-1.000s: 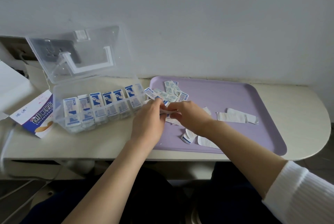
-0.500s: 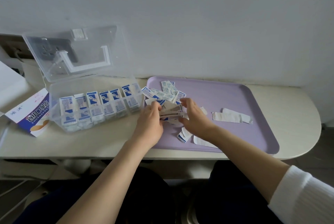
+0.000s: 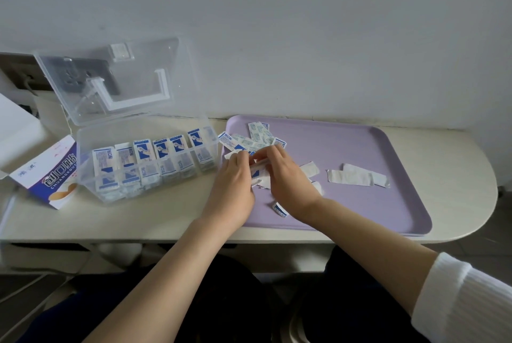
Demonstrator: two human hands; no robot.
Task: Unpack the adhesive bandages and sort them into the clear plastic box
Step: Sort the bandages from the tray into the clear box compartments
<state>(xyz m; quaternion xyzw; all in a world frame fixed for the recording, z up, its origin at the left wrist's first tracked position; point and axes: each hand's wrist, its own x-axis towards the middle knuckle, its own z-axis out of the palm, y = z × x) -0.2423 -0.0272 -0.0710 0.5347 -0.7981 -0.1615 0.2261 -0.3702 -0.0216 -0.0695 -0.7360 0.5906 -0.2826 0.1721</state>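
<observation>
Drawn closer together than half a second ago, a person's two hands meet over the near left part of a lilac tray (image 3: 374,204). The left hand (image 3: 231,187) curls its fingers round a bundle of wrapped bandages (image 3: 259,173). The right hand (image 3: 289,182), its white ribbed sleeve (image 3: 465,301) pushed up the forearm, pinches the same bundle from the other side, where its fingers earlier stood more spread. A single blue-and-white wrapper (image 3: 279,208) lies on the tray just beside the right wrist, and white paper strips (image 3: 357,177) lie farther right, well apart from the hands. Beyond the fingertips, loose bandages (image 3: 255,137) in blue-printed wrappers are heaped near the tray's far left corner. Left of the tray, on the pale table (image 3: 138,220), stands the clear plastic box (image 3: 80,134), with sorted bandages (image 3: 144,154) standing on edge in a row inside. Its lid (image 3: 177,71), fitted with a white handle (image 3: 133,93), is raised toward the grey wall (image 3: 304,37). A blue-and-white carton (image 3: 52,176) marked "创口贴" and "CHUANGKOU" lies just beside the box; the wrappers' finer print is too small to read.
</observation>
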